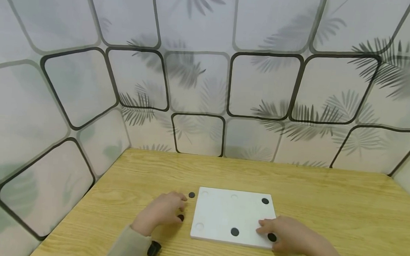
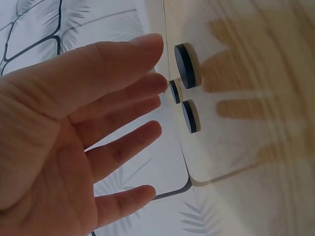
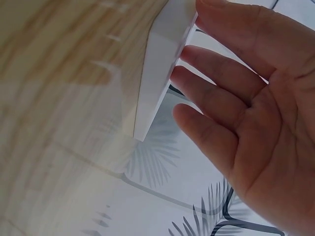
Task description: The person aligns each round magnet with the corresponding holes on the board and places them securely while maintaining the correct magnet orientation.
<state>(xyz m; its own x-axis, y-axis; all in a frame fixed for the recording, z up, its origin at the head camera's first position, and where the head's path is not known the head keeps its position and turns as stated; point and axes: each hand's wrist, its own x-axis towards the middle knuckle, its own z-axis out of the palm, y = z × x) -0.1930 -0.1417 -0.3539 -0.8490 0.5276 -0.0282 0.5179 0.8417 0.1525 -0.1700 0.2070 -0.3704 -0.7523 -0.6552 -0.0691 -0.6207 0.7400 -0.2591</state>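
Observation:
A white rectangular board (image 1: 233, 214) with shallow round recesses lies on the wooden table. Black discs sit at its far right (image 1: 265, 201), its near middle (image 1: 234, 232) and its near right corner (image 1: 272, 237). The other visible recesses hold nothing. Left of the board, my left hand (image 1: 162, 211) hovers with loose, spread fingers beside loose black discs (image 1: 192, 195). Three of these discs (image 2: 187, 66) show in the left wrist view, just off the fingertips. My right hand (image 1: 291, 235) is over the board's near right corner, fingers (image 3: 206, 93) slightly bent; whether they touch is unclear.
The wooden table (image 1: 343, 205) runs back to a wall covering (image 1: 200, 85) patterned with rounded squares and leaves. It also closes off the left side. A small black device (image 1: 154, 249) is at my left wrist.

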